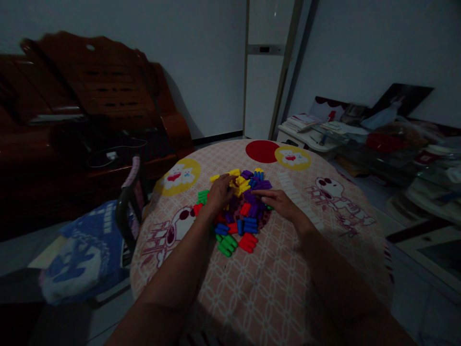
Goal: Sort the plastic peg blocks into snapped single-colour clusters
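Note:
A heap of small plastic hand-shaped pieces lies on the round table, in green, red, blue, yellow and purple. Over its left side is my left hand, fingers bent loosely and thumb apart, beside the yellow pieces; its palm side is hidden. From the right comes my right hand, its fingers stretched out so that the tips touch or hover just over the purple pieces. Nearest me lie a green piece and a red piece, with blue pieces just behind them.
A patterned pink cloth covers the table. To the left stand a chair with a blue cushion and a wooden sofa. At the right is a glass-topped cabinet crowded with papers and bags.

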The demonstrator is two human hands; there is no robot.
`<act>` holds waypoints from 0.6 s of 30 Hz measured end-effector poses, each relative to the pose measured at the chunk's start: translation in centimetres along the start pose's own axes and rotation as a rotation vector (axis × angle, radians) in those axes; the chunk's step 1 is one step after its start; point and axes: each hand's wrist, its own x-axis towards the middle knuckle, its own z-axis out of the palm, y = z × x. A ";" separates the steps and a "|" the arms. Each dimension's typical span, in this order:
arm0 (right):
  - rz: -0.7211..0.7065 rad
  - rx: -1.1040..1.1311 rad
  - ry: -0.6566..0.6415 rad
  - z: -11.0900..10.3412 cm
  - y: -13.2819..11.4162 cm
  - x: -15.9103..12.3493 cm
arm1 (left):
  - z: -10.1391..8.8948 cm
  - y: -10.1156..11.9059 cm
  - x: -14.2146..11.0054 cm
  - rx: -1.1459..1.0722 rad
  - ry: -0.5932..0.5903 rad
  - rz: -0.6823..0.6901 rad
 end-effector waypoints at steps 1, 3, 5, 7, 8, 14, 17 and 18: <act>-0.009 0.044 0.002 0.1 0.0 0.0 | -0.1 0.4 0.1 -0.013 0.006 0.025; 0.003 0.074 0.104 -0.1 0.2 0.1 | -0.3 1.5 0.1 -0.052 0.008 0.102; 0.038 0.010 0.241 -0.5 0.9 0.2 | -0.4 2.8 -0.1 -0.098 -0.059 0.219; 0.067 -0.078 0.305 -0.9 1.5 0.2 | 0.0 4.1 -0.3 -0.111 -0.188 0.342; 0.069 -0.118 0.306 -0.9 1.7 0.2 | 0.3 4.6 -0.4 -0.091 -0.249 0.388; 0.024 -0.248 0.126 -1.1 1.3 -0.2 | 0.2 3.7 0.0 0.044 -0.321 0.373; 0.003 -0.281 -0.061 -1.5 0.7 -0.5 | -1.1 1.8 0.5 0.025 -0.256 0.296; -0.020 -0.293 -0.116 -1.6 0.6 -0.6 | -1.6 1.1 0.6 0.027 -0.232 0.253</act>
